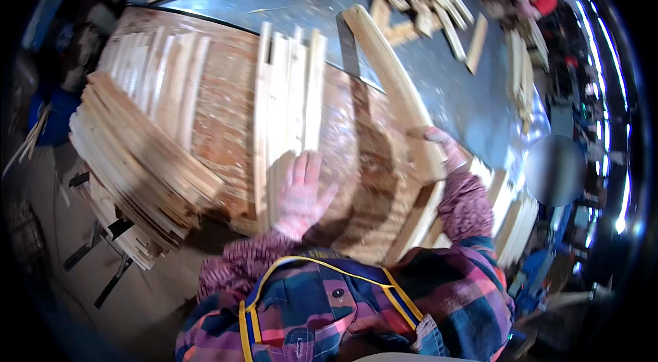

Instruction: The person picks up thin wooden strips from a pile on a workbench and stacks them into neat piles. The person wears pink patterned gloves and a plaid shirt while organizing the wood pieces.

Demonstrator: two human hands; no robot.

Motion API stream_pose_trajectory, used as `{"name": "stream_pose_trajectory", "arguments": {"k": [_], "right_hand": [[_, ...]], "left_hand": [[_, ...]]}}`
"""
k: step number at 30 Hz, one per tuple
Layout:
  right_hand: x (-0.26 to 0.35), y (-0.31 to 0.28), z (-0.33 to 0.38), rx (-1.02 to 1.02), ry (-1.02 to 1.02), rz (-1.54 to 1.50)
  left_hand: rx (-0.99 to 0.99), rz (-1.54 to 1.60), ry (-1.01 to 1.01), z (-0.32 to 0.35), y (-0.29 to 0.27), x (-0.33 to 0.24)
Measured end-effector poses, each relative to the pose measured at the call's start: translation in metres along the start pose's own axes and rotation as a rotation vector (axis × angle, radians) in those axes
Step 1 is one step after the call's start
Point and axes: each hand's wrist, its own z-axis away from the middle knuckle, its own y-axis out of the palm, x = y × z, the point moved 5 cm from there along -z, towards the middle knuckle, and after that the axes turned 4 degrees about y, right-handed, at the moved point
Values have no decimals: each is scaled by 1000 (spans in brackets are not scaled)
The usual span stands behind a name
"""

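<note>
From my remote seat I see the left hand [303,196], fingers extended, over the near part of pale strips [279,95]. To its right, the nearer right hand [448,148] grips the board [392,67], which extends forward and leftward from these fingers.

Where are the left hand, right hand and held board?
Left hand [300,202], head view: back of the hand.
Right hand [451,150], head view: middle of the hand.
Held board [392,76], head view: its broad face.
</note>
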Motion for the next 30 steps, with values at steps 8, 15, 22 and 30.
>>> {"name": "stream_pose_trajectory", "arguments": {"k": [8, 15, 22, 30], "right_hand": [[-168, 37, -4, 212, -67, -223], [-179, 86, -18, 221, -37, 1382], [-66, 151, -98, 324, -285, 1255], [226, 314, -207, -257, -1243, 1685]], "left_hand": [[281, 1165, -701, -18, 114, -50], [-3, 398, -630, 5, -12, 35], [81, 92, -763, 62, -56, 137], [99, 158, -725, 73, -1, 153]]}}
